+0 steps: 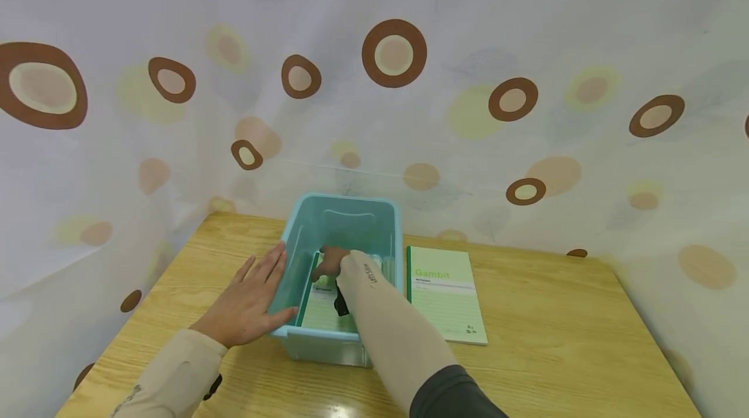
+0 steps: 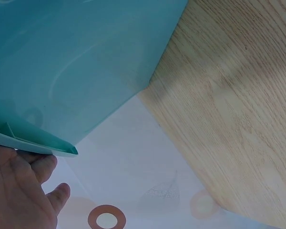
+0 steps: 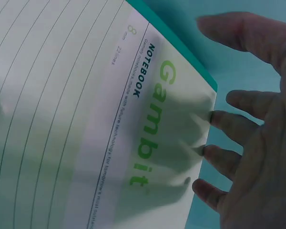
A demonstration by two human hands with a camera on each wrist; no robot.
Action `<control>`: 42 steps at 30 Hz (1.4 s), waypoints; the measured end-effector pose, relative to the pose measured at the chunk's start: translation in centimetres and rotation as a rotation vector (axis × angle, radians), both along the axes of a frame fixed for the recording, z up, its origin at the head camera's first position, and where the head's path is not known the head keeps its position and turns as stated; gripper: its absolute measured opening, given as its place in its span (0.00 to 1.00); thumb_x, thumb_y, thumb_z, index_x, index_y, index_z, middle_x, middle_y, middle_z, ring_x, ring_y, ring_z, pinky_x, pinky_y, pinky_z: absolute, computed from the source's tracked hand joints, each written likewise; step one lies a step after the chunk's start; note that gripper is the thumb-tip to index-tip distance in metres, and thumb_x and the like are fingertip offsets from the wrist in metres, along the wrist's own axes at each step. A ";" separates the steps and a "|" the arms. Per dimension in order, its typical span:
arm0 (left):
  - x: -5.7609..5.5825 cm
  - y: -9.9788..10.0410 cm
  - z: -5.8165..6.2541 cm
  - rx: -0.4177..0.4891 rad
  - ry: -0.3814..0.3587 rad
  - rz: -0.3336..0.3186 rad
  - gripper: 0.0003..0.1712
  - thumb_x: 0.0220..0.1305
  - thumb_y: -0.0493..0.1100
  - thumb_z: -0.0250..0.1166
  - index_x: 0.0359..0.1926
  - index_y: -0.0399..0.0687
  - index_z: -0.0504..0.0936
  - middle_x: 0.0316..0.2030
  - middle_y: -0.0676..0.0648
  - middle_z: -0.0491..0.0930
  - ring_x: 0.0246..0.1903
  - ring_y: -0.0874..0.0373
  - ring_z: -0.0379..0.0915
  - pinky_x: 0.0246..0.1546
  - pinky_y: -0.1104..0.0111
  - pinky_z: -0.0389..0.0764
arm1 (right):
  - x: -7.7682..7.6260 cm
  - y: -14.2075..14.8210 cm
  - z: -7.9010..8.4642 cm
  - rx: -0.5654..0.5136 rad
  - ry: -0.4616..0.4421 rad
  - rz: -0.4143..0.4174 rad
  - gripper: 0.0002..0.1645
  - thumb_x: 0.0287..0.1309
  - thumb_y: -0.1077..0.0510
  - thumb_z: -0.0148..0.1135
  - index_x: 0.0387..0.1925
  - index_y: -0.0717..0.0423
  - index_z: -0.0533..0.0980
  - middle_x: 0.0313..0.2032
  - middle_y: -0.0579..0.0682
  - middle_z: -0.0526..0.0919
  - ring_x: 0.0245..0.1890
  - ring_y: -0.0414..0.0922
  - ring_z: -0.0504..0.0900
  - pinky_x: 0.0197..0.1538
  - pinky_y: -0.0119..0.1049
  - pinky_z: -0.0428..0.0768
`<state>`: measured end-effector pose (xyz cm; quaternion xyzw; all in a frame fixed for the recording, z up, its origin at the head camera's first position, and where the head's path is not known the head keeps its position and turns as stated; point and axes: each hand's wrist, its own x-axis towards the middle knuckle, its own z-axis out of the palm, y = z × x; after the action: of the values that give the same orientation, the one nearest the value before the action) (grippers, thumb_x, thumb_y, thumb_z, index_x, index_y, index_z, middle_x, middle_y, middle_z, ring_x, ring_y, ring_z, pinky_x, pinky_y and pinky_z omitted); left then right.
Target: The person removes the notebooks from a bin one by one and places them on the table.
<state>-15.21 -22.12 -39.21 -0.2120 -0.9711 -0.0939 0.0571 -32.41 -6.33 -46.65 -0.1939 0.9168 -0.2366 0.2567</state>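
Observation:
A light-blue plastic bin [image 1: 358, 218] stands on the wooden table. My left hand [image 1: 251, 304] rests against its left rim with fingers extended; the left wrist view shows the fingers at the rim from outside. Inside the bin lies a green-spined Gambit notebook [image 3: 105, 124]. My right hand [image 3: 255, 124] reaches down into the bin, its fingers spread and some fingertips at the notebook's top edge, the thumb apart from it. In the head view the sleeve hides part of the bin's contents.
Another Gambit notebook [image 1: 445, 298] lies flat on the wooden table [image 1: 556, 327], just right of the bin. A white curtain with brown and yellow spots [image 1: 456, 164] hangs behind and along the sides of the table.

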 end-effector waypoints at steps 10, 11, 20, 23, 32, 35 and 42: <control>0.0 -0.1 0.1 0.001 -0.002 -0.001 0.50 0.63 0.60 0.58 0.70 0.26 0.53 0.73 0.34 0.48 0.72 0.41 0.46 0.68 0.44 0.48 | 1.2 -0.3 2.2 0.080 0.060 -0.040 0.46 0.52 0.48 0.70 0.70 0.53 0.63 0.66 0.53 0.68 0.65 0.52 0.67 0.64 0.49 0.68; 0.0 -0.1 0.1 0.002 -0.004 0.000 0.50 0.63 0.60 0.58 0.70 0.26 0.53 0.73 0.34 0.48 0.72 0.41 0.46 0.68 0.44 0.48 | 1.2 -0.4 2.1 0.101 0.080 -0.046 0.46 0.51 0.47 0.71 0.69 0.52 0.64 0.66 0.53 0.67 0.65 0.52 0.67 0.65 0.52 0.66; 0.1 -0.1 0.2 0.002 -0.011 0.007 0.50 0.63 0.59 0.59 0.70 0.25 0.53 0.73 0.34 0.48 0.72 0.41 0.46 0.68 0.44 0.48 | 0.9 -1.3 1.3 0.138 0.284 -0.104 0.45 0.49 0.35 0.69 0.66 0.47 0.65 0.59 0.57 0.68 0.59 0.54 0.67 0.61 0.55 0.67; 0.1 -0.1 0.3 0.006 -0.026 0.011 0.50 0.63 0.59 0.60 0.71 0.26 0.53 0.73 0.34 0.47 0.72 0.41 0.45 0.68 0.44 0.47 | 1.1 -1.4 1.5 0.110 0.274 -0.120 0.47 0.48 0.35 0.69 0.66 0.47 0.62 0.58 0.57 0.69 0.58 0.55 0.69 0.60 0.56 0.67; 0.0 -0.1 0.1 -0.003 -0.024 0.007 0.51 0.63 0.59 0.59 0.71 0.25 0.52 0.73 0.34 0.47 0.72 0.41 0.45 0.68 0.44 0.47 | 1.6 -1.5 2.0 0.177 0.315 -0.096 0.53 0.44 0.33 0.71 0.66 0.48 0.58 0.57 0.58 0.71 0.58 0.53 0.69 0.61 0.51 0.68; -0.1 -0.1 0.1 -0.009 -0.019 0.006 0.51 0.63 0.59 0.59 0.71 0.25 0.52 0.73 0.34 0.47 0.72 0.41 0.45 0.68 0.44 0.47 | 1.7 -1.4 2.1 0.213 0.327 -0.080 0.54 0.44 0.31 0.70 0.66 0.48 0.59 0.57 0.58 0.72 0.58 0.53 0.70 0.61 0.51 0.68; -0.1 0.0 0.1 -0.010 -0.016 0.007 0.51 0.63 0.59 0.60 0.71 0.25 0.53 0.73 0.34 0.47 0.72 0.41 0.46 0.68 0.44 0.47 | 1.6 -1.2 2.2 0.229 0.343 -0.055 0.52 0.45 0.31 0.69 0.66 0.49 0.60 0.55 0.59 0.74 0.57 0.53 0.71 0.61 0.49 0.68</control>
<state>-15.30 -22.12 -39.12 -0.2081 -0.9727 -0.0903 0.0485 -30.85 -7.57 -44.44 -0.1758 0.9729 -0.1015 0.1105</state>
